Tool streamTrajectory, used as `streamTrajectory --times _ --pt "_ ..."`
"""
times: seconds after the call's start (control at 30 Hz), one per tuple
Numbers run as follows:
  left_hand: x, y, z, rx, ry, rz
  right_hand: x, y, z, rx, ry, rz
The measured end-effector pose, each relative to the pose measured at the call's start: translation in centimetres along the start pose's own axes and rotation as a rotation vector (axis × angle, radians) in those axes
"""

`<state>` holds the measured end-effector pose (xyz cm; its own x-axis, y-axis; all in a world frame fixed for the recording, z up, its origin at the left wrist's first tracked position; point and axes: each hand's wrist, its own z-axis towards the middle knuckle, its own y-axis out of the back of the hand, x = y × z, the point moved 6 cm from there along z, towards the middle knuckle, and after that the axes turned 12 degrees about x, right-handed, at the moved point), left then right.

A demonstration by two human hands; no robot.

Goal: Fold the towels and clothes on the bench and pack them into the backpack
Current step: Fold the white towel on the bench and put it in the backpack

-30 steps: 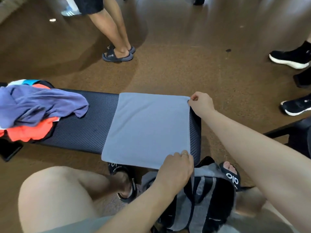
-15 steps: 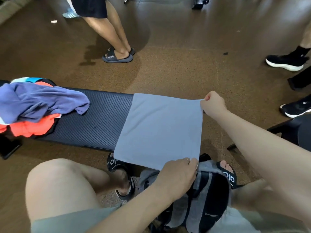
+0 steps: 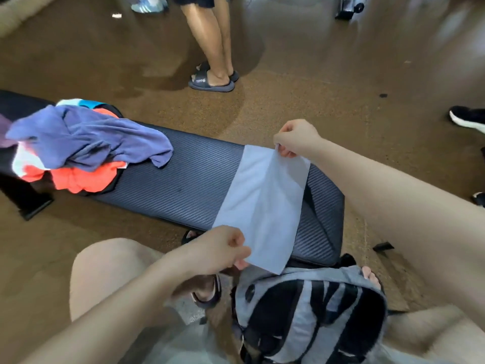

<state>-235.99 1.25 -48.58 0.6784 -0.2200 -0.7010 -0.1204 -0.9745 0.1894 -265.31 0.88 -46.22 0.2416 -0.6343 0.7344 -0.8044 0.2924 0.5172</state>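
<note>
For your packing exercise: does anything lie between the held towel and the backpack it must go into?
Nothing visible does. The towel, pinched by the left hand and right hand, hangs just above the backpack on the floor; whether its opening is unzipped is unclear.

A black ribbed bench [image 3: 189,185] stands on the brown floor [image 3: 301,101]. A pale grey towel [image 3: 265,203] drapes across its right part; well left of the towel lies a heap of clothes [image 3: 86,145].

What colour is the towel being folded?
Light grey-blue towel, plain, clearest in the head view.
</note>
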Motion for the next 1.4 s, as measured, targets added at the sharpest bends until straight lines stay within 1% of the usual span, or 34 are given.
streamTrajectory --times 0.13,0.27,0.33,0.43,0.53,0.6,0.73,0.8,0.93,1.17,1.3,1.4 --pt "2.3 3.1 0.4 0.03 0.093 -0.057 1.4 -3.4 2.9 0.056 -0.018 -0.148" --pt "4.0 5.1 0.8 0.099 0.145 -0.061 1.7 -5.3 4.9 0.086 0.035 -0.361" --pt "4.6 5.5 1.0 0.117 0.158 -0.003 1.5 -5.8 5.4 0.108 0.058 -0.471" --pt "4.9 5.7 1.4 0.116 0.17 0.13 1.4 -6.0 5.7 0.123 0.075 -0.566" --pt "4.8 5.6 1.5 0.141 0.148 0.152 2.0 -5.4 5.4 0.104 0.136 -0.67" --pt "4.7 5.3 1.3 0.172 0.132 0.13 2.8 -4.7 4.8 0.091 0.182 -0.663" --pt "4.6 5.5 0.9 0.19 0.122 0.127 3.9 -4.1 4.5 0.108 0.213 -0.544" --pt "4.8 5.6 1.0 0.182 0.141 0.158 4.1 -4.8 5.1 0.128 0.223 -0.573" --pt "5.2 5.5 1.7 0.172 0.187 0.21 2.9 -6.5 6.4 0.151 0.184 -0.611" --pt "5.3 5.5 2.4 0.173 0.198 0.26 1.5 -6.9 6.3 0.078 0.191 -0.552" --pt "5.6 5.9 2.2 0.189 0.207 0.222 1.1 -6.8 6.4 0.028 0.198 -0.521" --pt "5.7 6.1 2.0 0.198 0.205 0.188 0.7 -6.9 6.4 0.023 0.23 -0.517"
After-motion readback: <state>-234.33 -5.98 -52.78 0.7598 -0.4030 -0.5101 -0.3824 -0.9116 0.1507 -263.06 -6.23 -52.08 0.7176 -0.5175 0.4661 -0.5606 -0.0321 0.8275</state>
